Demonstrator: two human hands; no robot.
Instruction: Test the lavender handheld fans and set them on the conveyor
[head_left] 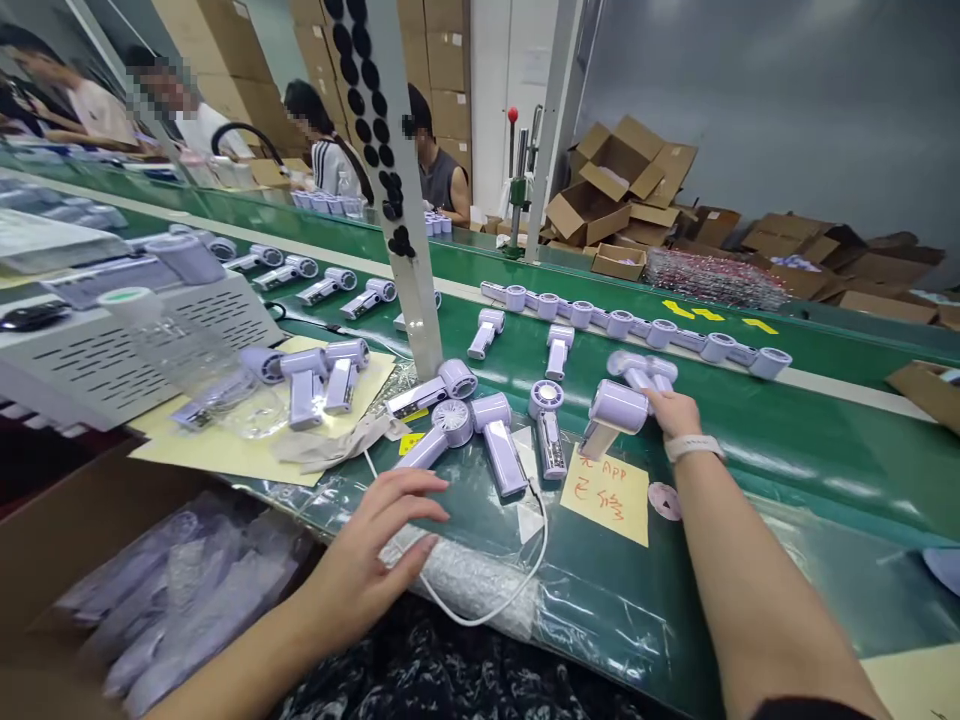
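Observation:
My right hand [673, 412] reaches over the green belt, its fingers closed on a lilac handheld fan [660, 374] beside another one. Just left of it, a larger-looking lilac fan [616, 408] stands above a yellow note with red writing [606, 497]. My left hand [395, 520] hovers over the near edge with fingers apart and nothing in it. Beyond it lie several fans, among them one with a round grille [452, 423], one lying face down [501, 448] and one with a white cable at its end [550, 430].
A metal post [420, 290] rises at the bench. Rows of fans [619, 323] lie along the green conveyor. At left are a vented white machine [135, 350] and a carton of bagged fans [202, 590]. People sit across the line; cardboard boxes [622, 180] are piled behind.

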